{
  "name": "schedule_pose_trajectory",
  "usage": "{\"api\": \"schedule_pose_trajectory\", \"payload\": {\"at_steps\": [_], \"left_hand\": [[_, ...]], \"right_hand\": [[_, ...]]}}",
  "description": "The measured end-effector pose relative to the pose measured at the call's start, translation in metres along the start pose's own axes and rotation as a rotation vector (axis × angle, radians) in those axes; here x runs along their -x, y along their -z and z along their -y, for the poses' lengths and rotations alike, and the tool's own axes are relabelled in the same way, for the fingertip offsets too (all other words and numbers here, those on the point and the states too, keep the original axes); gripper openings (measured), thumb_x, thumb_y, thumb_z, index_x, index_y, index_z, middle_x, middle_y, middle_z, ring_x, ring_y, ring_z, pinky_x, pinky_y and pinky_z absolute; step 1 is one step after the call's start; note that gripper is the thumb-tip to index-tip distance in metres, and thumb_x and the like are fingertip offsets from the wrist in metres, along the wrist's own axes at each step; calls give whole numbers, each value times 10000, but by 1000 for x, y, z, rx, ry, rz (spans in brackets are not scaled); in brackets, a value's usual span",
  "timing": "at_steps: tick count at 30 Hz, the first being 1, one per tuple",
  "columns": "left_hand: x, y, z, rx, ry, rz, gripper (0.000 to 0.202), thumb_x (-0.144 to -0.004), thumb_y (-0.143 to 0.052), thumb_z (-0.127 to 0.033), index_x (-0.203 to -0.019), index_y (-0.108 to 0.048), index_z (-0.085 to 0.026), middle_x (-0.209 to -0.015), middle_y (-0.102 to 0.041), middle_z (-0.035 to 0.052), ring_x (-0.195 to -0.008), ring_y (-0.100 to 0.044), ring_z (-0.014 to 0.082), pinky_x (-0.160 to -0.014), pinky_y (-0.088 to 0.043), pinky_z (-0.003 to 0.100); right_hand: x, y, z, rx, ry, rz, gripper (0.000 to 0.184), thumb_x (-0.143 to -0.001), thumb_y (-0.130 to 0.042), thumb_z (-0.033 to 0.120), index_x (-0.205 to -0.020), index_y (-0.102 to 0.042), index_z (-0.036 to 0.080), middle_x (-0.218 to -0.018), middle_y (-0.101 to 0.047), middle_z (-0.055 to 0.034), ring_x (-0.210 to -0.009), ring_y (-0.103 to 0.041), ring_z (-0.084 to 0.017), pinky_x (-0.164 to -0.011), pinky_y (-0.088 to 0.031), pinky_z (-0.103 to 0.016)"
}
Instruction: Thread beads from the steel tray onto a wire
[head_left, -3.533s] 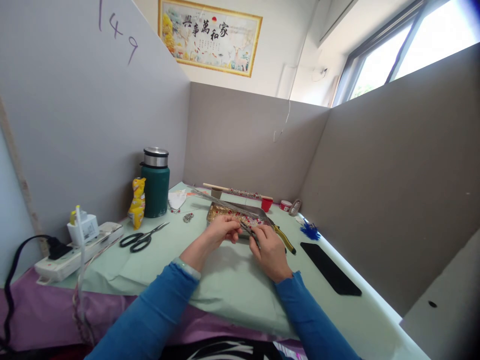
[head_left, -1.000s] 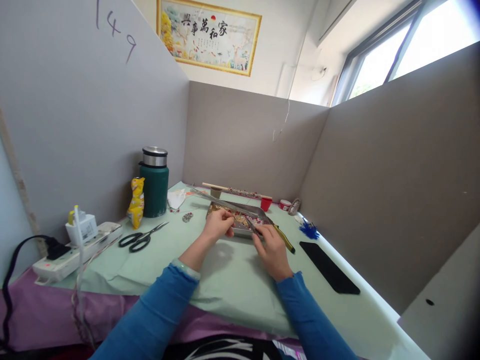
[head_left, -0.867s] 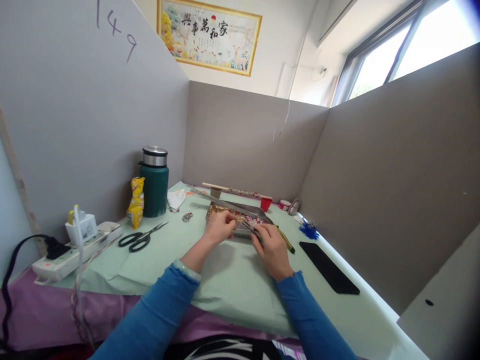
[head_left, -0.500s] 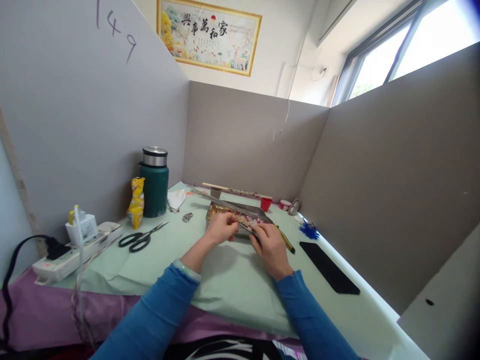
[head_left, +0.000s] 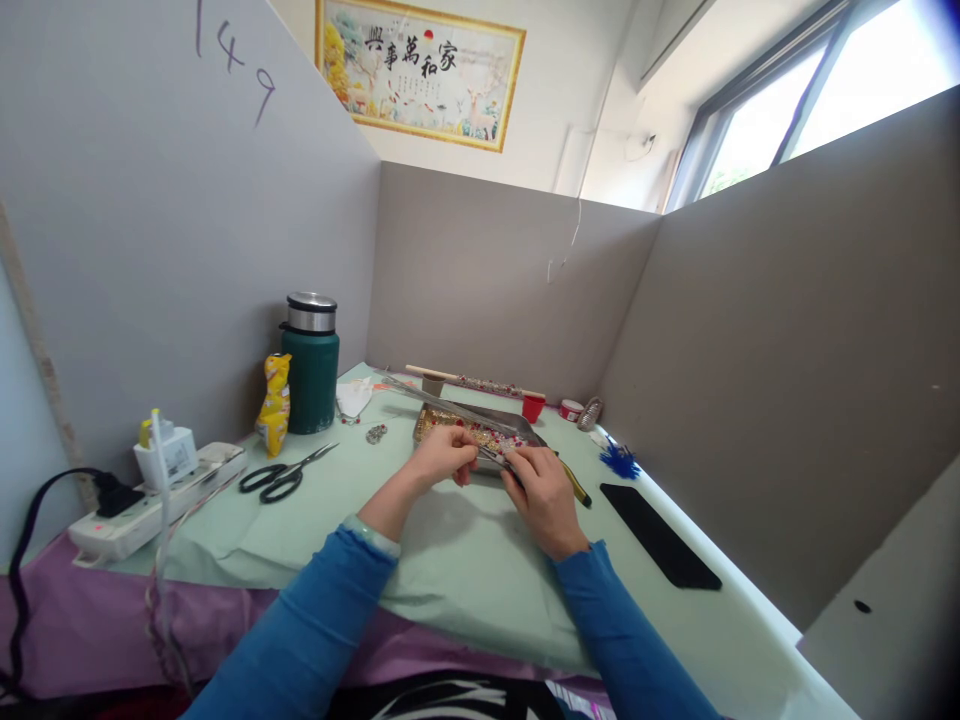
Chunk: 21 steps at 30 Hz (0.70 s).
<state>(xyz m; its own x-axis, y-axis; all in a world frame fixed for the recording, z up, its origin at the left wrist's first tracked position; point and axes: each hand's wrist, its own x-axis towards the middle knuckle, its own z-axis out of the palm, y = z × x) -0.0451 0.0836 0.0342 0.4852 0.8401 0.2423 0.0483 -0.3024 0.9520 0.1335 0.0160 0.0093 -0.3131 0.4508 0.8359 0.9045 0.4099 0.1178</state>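
Over the near edge of a metal tray point(head_left: 525, 418) of gold, clear and red beads point(head_left: 487, 437), my two hands work close together. My right hand point(head_left: 547, 500) is closed around pliers; their metal jaws point(head_left: 491, 455) point left and a yellow handle point(head_left: 577, 487) with a dark end sticks out behind the fingers. Just left of the jaws, my left hand point(head_left: 446, 455) is closed in a pinch, on something too small to make out. Thin metal wires point(head_left: 450, 402) lie across the tray.
Scissors point(head_left: 285, 477), a green flask point(head_left: 311, 375), a yellow packet point(head_left: 274, 405) and a power strip point(head_left: 165, 500) are on the left. Behind the tray lies a beaded stick point(head_left: 480, 383) near a red cup point(head_left: 532, 407). A black strip point(head_left: 660, 535) and blue tassel point(head_left: 619, 460) lie right.
Both hands stay in nearly the same place, with only a slight shift of the fingers. The whole view has moved very slightly.
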Motion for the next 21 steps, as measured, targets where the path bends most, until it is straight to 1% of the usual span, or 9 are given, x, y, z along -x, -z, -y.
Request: {"api": "schedule_pose_trajectory", "payload": {"at_steps": [7,11,21], "left_hand": [[3,1,-5,30,23,24,51,-669,-512,-109,-625,-512,-137,-477,-562,-13,-370,-528,96,-391,-430,205],[4,1,-7,55,33,37,73,-677,-509,-108,-609,-512,-135,-494,-570,-5,-368,-520,93,-386,-426,209],[4,0,-8,93,54,46,89,-695,-536,-124,-607,-522,-123,-491,-567,4,-384,-533,93,-402,-427,203]], "right_hand": [[-1,3,-1,-10,9,22,196,-866,-465,234,-1004,-598,189,-943,-592,-90,-886,-515,-213,-747,-426,-361],[-2,3,-1,-20,13,35,197,-868,-463,229,-1006,-596,186,-949,-594,-92,-882,-515,-212,-745,-428,-362],[-1,0,0,-91,30,7,183,-865,-443,205,-984,-581,188,-919,-589,-85,-854,-526,-199,-745,-449,-352]]}}
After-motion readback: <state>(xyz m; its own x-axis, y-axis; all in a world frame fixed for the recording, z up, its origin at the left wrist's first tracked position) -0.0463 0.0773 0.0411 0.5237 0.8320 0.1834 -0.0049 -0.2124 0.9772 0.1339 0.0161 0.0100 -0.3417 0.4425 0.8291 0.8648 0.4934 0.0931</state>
